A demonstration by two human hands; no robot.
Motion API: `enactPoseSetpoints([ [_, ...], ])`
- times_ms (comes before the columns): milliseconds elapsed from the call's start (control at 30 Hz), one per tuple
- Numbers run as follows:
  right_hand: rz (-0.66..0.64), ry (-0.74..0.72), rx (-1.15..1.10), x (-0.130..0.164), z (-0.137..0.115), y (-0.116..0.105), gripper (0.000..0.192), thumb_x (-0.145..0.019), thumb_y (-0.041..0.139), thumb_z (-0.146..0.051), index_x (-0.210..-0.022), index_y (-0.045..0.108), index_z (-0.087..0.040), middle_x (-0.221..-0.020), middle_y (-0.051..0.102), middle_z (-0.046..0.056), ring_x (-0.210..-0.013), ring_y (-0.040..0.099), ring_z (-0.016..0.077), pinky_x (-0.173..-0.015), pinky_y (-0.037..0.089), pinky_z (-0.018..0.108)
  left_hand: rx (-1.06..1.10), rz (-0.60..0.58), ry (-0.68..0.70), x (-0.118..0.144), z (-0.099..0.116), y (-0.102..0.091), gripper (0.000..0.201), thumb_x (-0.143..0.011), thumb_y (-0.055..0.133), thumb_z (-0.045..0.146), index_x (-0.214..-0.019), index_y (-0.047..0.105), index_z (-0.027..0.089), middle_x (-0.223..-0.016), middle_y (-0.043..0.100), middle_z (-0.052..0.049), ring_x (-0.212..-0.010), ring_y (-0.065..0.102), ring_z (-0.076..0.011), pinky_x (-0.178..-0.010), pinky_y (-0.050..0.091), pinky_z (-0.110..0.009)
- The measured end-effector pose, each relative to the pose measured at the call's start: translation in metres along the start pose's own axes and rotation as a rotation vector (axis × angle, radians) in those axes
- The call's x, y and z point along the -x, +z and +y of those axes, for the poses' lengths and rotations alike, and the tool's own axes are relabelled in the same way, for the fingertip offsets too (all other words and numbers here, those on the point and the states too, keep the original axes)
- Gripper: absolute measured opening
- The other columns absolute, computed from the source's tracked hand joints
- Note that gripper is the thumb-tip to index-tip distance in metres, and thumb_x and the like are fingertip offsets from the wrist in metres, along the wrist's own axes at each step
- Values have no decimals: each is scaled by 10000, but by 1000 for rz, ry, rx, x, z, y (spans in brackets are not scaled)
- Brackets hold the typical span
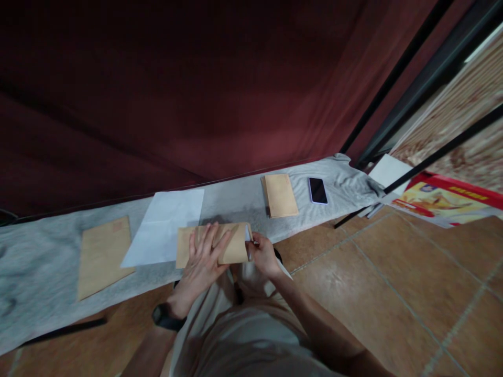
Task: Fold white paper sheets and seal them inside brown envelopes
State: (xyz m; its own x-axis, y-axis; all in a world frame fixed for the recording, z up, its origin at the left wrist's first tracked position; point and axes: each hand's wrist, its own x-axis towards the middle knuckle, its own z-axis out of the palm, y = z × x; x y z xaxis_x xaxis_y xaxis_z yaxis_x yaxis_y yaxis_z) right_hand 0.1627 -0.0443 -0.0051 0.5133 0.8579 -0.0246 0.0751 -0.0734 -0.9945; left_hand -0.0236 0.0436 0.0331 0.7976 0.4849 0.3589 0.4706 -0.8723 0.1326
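A brown paper envelope point(236, 242) lies across the near edge of the cloth-covered surface, its opening to the right. My left hand point(202, 262), with a dark watch on the wrist, rests on it with fingers spread flat. At the opening, my right hand point(264, 255) has its fingers closed on the envelope's edge. A bit of white paper point(247, 233) shows inside the opening; whether my right fingers also grip it is unclear. Partly under the envelope's left end is a creased white sheet point(168, 222).
Another brown envelope point(104, 256) lies at the far left. Right of my hands are a stack of brown envelopes point(282, 196) and a phone point(318, 190) on the grey cloth point(231, 201). A dark red curtain point(220, 104) hangs behind; a colourful box point(444, 201) stands right, near black poles.
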Motion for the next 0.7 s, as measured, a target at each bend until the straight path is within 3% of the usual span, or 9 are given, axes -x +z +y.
enactPoseSetpoints([
  [133, 22, 77, -170, -8, 10, 4, 182, -741, 540, -259, -798, 700, -194, -749, 690, 18, -671, 604, 170, -635, 478, 261, 166, 168, -181, 12, 5, 11, 893, -846, 731, 413, -1597, 273, 259, -1689, 164, -170, -1548, 163, -390, -1238, 97, -617],
  [300, 86, 150, -291, -8, 15, 7, 154, -698, 619, -311, -774, 684, -193, -705, 675, 4, -631, 579, 155, -595, 455, 247, 635, 472, -787, 42, 35, 27, 1040, -777, 789, 517, -1603, 209, 268, -1684, 171, -147, -1550, 186, -330, -1250, 204, -507],
  [367, 109, 158, -306, -6, 15, 9, 163, -677, 645, -336, -756, 670, -195, -697, 667, -4, -633, 570, 151, -596, 453, 243, 953, 573, -1065, 49, 48, 32, 927, -800, 775, 498, -1564, 277, 332, -1648, 294, -101, -1520, 288, -283, -1236, 264, -485],
  [433, 112, 164, -309, -3, 13, 12, 174, -664, 659, -354, -734, 651, -194, -684, 656, -9, -630, 558, 145, -591, 451, 238, 1342, 585, -1256, 50, 58, 34, 672, -835, 748, 457, -1430, 464, 328, -1457, 558, -84, -1374, 517, -253, -1171, 389, -476],
  [500, 110, 172, -322, 0, 10, 16, 181, -666, 661, -358, -733, 640, -192, -680, 652, -8, -630, 554, 142, -580, 452, 233, 1674, 542, -1343, 42, 64, 34, 360, -837, 747, 376, -1152, 627, 250, -1115, 733, -65, -1092, 704, -224, -1052, 515, -448],
  [567, 111, 178, -343, 4, 7, 19, 181, -677, 656, -356, -752, 645, -192, -695, 660, -1, -642, 564, 144, -574, 459, 231, 1848, 545, -1378, 31, 67, 33, 166, -806, 757, 252, -903, 631, 204, -902, 751, -36, -877, 746, -189, -932, 585, -396],
  [700, 96, 173, -352, 7, 7, 21, 187, -672, 672, -355, -769, 661, -196, -728, 678, 0, -663, 590, 145, -622, 493, 244, 1927, 652, -1459, 11, 74, 29, 234, -722, 731, 65, -745, 544, 205, -762, 732, 13, -691, 728, -154, -756, 616, -327],
])
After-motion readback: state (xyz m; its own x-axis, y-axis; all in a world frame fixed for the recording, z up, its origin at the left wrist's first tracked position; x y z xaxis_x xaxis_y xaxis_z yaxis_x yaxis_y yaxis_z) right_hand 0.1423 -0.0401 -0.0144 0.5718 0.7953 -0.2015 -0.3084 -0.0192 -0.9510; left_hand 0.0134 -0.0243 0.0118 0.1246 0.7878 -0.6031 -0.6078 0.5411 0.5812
